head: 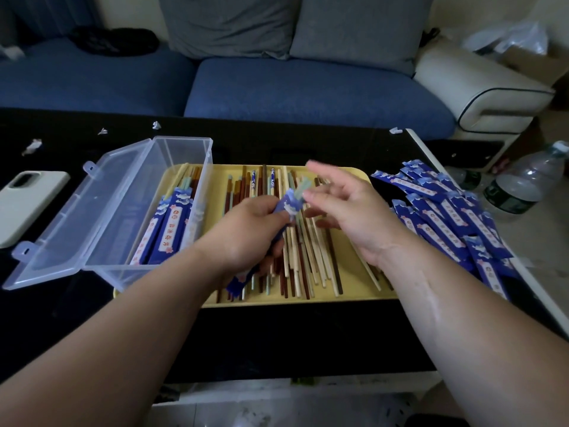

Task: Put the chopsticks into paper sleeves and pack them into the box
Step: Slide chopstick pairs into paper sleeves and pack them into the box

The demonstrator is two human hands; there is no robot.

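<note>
My left hand [251, 224] grips a blue paper sleeve [288, 206] above the yellow tray [357, 298]. Pale green chopstick ends [301, 188] stick out of the sleeve's top. My right hand [348, 208] hovers just right of those ends with its fingers spread and loose, holding nothing. Loose chopsticks [308, 257] in wood, brown and patterned blue lie across the tray. The clear plastic box [147, 211] stands open at the tray's left and holds several sleeved pairs [167, 229]. A heap of empty blue sleeves [455, 217] lies on the right.
A phone in a pale case [29, 201] lies at the far left of the black table [277, 334]. Paper scraps [32, 146] dot the table's back edge. Plastic bottles [529, 183] stand on the floor at right. A blue sofa [277, 90] runs behind.
</note>
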